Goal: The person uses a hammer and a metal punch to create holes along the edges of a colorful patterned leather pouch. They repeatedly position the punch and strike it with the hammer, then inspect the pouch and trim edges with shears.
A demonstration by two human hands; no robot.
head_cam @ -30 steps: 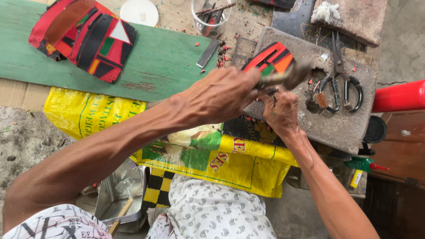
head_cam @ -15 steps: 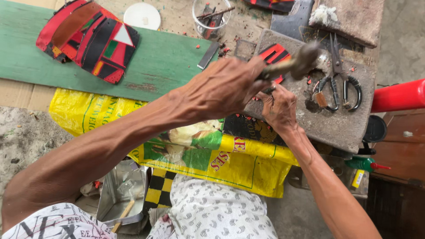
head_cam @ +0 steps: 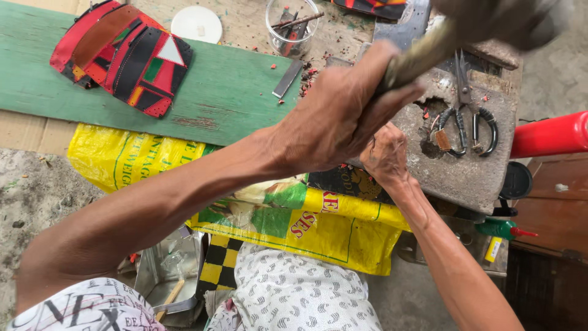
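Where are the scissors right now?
The scissors lie on the worn stone block at upper right, beside the red cylinder.

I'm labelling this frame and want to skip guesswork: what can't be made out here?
- Hammer head, head view: motion blur smears it; its shape is unclear.
- Workpiece on the stone block: hidden behind the left hand, which grips the hammer handle.
- Right hand: its fingers are covered by the left hand, so what it holds cannot be told.
- Tools in the clear cup: too small and cut by the top edge.
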